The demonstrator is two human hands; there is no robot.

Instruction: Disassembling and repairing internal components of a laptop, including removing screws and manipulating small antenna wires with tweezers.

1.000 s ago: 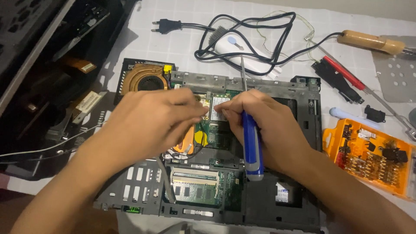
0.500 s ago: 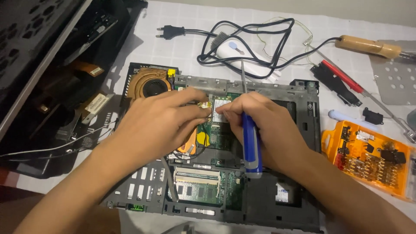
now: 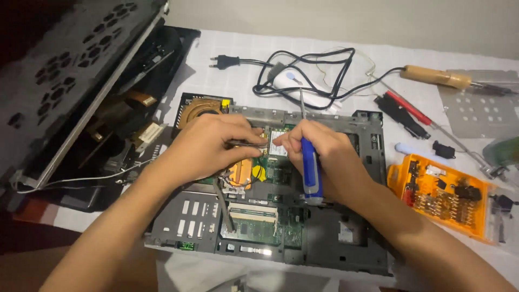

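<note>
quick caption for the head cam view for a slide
Both hands work over an opened laptop base: left hand pinches tweezers, right hand holds a blue-handled screwdriver.

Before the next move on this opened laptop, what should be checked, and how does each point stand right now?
1. Left hand steadying tweezers at the small card: ok.
2. Right hand keeps the blue screwdriver parked in the palm, tip off the board: ok.
3. Tweezer tips seated on the part: cannot tell, fingers hide them.
4. Laptop base flat on the table: ok.
5. Orange bit case beside the base: ok.
</note>
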